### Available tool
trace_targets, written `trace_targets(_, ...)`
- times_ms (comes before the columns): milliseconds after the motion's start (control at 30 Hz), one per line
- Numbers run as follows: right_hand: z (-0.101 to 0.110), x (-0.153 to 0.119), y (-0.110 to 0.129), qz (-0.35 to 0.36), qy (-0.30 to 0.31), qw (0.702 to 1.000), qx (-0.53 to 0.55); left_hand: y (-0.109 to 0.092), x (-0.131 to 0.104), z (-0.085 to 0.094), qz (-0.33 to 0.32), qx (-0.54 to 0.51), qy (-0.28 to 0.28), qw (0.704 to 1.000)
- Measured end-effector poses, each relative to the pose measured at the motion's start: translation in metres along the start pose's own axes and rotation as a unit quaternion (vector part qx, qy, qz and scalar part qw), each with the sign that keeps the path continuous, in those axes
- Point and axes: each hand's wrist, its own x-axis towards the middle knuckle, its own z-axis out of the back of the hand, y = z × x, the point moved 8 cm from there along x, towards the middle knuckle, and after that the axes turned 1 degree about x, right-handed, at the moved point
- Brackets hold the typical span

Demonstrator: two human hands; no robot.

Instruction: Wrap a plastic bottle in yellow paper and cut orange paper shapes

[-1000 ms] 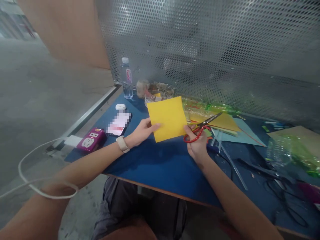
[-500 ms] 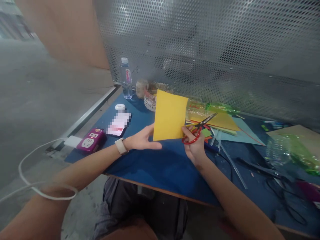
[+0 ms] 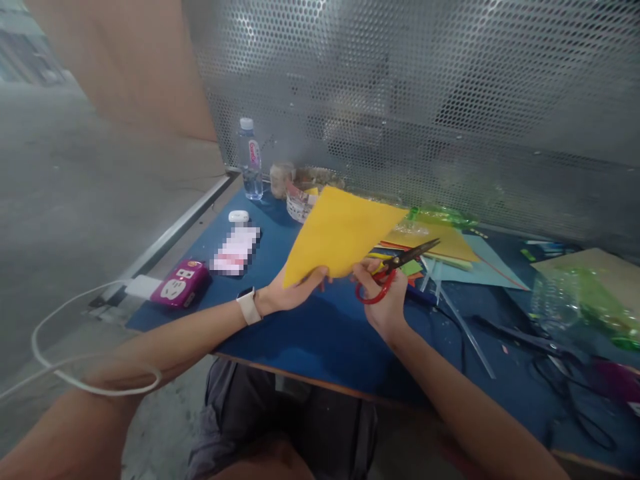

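Pale-strapped watch (image 3: 249,309), dark screen (image 3: 246,292), left wrist (image 3: 264,302); dark grey legwear (image 3: 225,413); forearms (image 3: 195,347) bare.

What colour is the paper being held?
The paper is plain yellow; it shows in the head view.

A clear water bottle (image 3: 251,167) is standing on the blue table (image 3: 320,353), and a perforated metal panel (image 3: 410,87) is rising behind it. Just right of the bottle a pale jar (image 3: 283,180) is sitting, with a white basket (image 3: 299,209) beyond it. A small white case (image 3: 239,217) is resting just in front of the bottle; a phone (image 3: 235,253), its screen blurred out, is lying farther forward. Forward and left of the bottle, a purple power block (image 3: 185,283) is touching a white plug (image 3: 144,287), and a white cable (image 3: 43,360) is looping away.
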Motion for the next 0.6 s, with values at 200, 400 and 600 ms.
trace_targets(200, 0.002, 0.003, 0.004, 0.029, -0.010, 0.995, -0.098, 0.011, 0.004, -0.001, 0.037, 0.077, -0.008, 0.996)
trace_targets(400, 0.000, 0.000, 0.010, 0.072, -0.001, 0.991, -0.110, -0.004, 0.000, 0.006, -0.039, 0.046, -0.039, 0.997)
trace_targets(600, 0.002, 0.002, 0.007, 0.067, 0.003, 0.991, -0.113, 0.010, 0.002, -0.005, 0.048, -0.014, 0.020, 0.999)
